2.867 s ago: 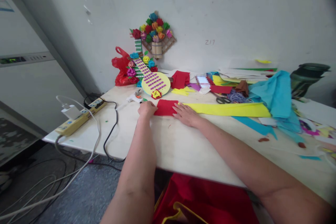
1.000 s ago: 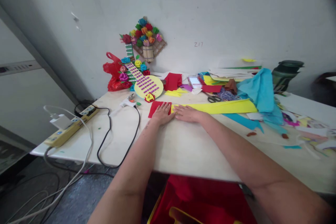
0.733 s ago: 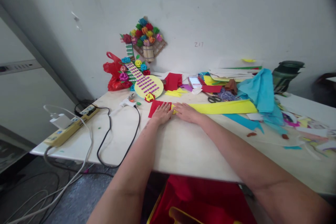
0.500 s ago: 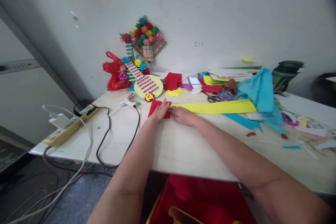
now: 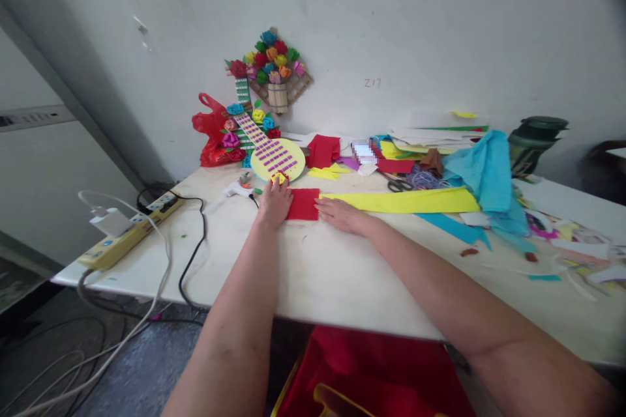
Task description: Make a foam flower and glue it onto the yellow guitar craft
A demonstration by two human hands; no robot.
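Note:
A red paper piece (image 5: 304,204) lies flat on the white table, its right edge meeting the end of a long yellow paper strip (image 5: 415,201). My left hand (image 5: 276,202) rests at the red piece's left edge, fingers stretched forward. Just beyond those fingertips is a small yellow-and-red paper flower (image 5: 280,178). My right hand (image 5: 340,214) lies flat, its fingertips at the seam between red and yellow and its palm against the strip's lower edge. Neither hand grips anything that I can see.
Behind stands a yellow paper guitar (image 5: 278,159) with paper flowers. A white glue gun (image 5: 238,189) and a power strip (image 5: 130,231) with cables are to the left. Scissors (image 5: 400,186), blue crepe paper (image 5: 482,163), paper scraps and a dark green bottle (image 5: 536,143) lie or stand rightward.
My left hand has slid left across the red paper to its left edge, uncovering most of it. The right hand stays in nearly the same place.

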